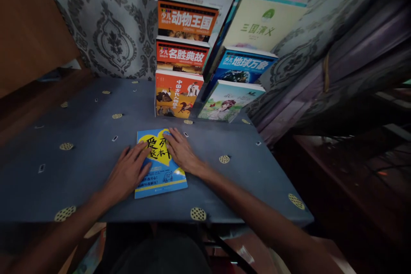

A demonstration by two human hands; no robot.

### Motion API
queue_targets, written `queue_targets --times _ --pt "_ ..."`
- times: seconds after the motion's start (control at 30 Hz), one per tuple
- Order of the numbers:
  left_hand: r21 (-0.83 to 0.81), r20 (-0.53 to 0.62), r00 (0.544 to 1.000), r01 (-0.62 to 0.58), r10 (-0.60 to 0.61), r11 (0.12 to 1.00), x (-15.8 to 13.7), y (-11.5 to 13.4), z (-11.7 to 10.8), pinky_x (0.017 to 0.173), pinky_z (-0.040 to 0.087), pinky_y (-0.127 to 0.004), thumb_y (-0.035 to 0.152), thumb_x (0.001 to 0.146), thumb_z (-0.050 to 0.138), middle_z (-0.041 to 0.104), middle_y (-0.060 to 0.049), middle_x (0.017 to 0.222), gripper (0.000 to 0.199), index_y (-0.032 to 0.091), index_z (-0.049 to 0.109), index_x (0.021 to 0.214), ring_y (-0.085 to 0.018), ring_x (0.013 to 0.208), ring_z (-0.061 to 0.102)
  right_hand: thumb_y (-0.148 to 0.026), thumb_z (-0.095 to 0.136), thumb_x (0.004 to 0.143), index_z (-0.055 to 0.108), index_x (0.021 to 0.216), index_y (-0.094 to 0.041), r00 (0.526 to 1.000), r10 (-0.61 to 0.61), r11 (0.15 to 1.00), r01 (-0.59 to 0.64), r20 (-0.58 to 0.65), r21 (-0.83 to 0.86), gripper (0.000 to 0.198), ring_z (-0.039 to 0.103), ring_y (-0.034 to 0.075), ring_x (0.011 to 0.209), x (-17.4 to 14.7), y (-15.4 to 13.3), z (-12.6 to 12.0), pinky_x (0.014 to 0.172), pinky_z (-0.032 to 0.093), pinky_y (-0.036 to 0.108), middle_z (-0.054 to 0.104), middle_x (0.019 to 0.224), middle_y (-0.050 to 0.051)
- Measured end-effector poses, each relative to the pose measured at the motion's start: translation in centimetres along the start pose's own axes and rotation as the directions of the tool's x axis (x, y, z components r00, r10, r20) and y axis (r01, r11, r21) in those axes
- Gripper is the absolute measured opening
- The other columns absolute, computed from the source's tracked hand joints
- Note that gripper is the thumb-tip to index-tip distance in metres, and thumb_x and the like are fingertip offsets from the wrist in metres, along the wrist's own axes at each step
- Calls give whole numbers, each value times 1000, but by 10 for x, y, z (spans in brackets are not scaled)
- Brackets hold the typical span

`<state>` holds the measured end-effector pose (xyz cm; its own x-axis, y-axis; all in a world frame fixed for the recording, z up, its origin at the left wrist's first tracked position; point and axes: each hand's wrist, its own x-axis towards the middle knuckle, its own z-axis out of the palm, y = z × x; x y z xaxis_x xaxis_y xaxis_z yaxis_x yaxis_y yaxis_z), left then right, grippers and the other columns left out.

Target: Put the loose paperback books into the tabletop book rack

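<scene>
A blue book with a yellow heart and black characters on its cover lies flat and closed on the table. My left hand rests on the book's left side, fingers stretched over the cover. On the upper right part of the cover lies my right hand, its fingers spread and flat. Both hands touch the book without gripping it, and they hide parts of the title.
Behind the book stands a clear tiered rack holding several books, among them an orange book and a pale green book. The table has a grey-blue cloth. Patterned curtains hang behind. A dark cluttered surface lies right.
</scene>
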<state>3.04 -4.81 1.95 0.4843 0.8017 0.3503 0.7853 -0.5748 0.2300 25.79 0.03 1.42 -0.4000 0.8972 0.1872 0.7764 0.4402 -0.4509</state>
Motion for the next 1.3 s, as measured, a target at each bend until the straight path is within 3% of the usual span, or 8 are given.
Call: queue_targets --times 0.4,0.6,0.73,0.87,0.97,1.03,1.17,1.3 --pt "-6 -20 979 205 -205 979 -6 -3 8 113 32 -64 50 99 42 48 -22 150 55 15 48 142 -39 145 37 -36 38 104 45 149 -20 998 -37 995 41 47 -91 48 30 36 150 -87 -44 -6 120 33 61 33 162 16" --pt "-345 -1 963 254 -270 904 0 -5 2 116 33 -60 48 94 50 55 -18 145 56 16 49 140 -37 143 41 -37 39 103 45 149 -20 999 -44 995 47 30 -90 49 28 37 151 -87 -43 -4 118 35 63 34 161 16" --pt "-727 38 897 327 -440 603 9 -3 -7 111 43 -51 46 87 62 58 -15 143 59 20 49 138 -33 137 50 -35 39 103 45 149 -18 998 -35 996 39 43 -86 49 28 37 151 -88 -46 -8 119 35 60 34 161 18" --pt "-951 173 693 301 -700 64 21 6 -11 95 58 -41 27 79 71 69 -14 127 52 18 54 127 -28 117 67 -34 39 103 43 150 -17 999 -35 996 38 38 -79 49 31 36 150 -89 -47 -10 119 35 60 32 162 19" --pt "-920 389 600 292 -699 -261 32 15 -12 79 63 -37 18 78 69 77 -12 97 28 13 64 105 -26 91 76 -35 39 103 43 149 -18 999 -37 997 38 33 -59 49 29 35 151 -90 -45 -8 120 34 60 32 162 18" --pt "-881 473 575 317 -667 -351 39 20 -13 73 64 -35 17 81 67 77 -11 85 13 12 67 93 -25 81 76 -34 40 103 42 150 -20 999 -32 999 33 33 -27 49 28 34 152 -90 -43 -7 121 32 60 31 163 17" --pt "-875 484 538 318 -690 -366 53 29 -18 71 64 -33 14 87 61 77 -8 79 7 13 67 86 -22 76 76 -39 38 103 31 156 -22 1000 25 994 -26 10 102 55 22 31 154 -87 -38 -10 122 32 55 15 168 15" --pt "-895 445 624 286 -643 -342 63 38 -22 74 65 -38 21 84 69 78 -8 84 11 14 67 92 -25 82 77 -46 40 102 3 161 -18 981 168 956 -137 -102 259 75 12 28 156 -77 -28 -12 123 30 53 7 169 17"
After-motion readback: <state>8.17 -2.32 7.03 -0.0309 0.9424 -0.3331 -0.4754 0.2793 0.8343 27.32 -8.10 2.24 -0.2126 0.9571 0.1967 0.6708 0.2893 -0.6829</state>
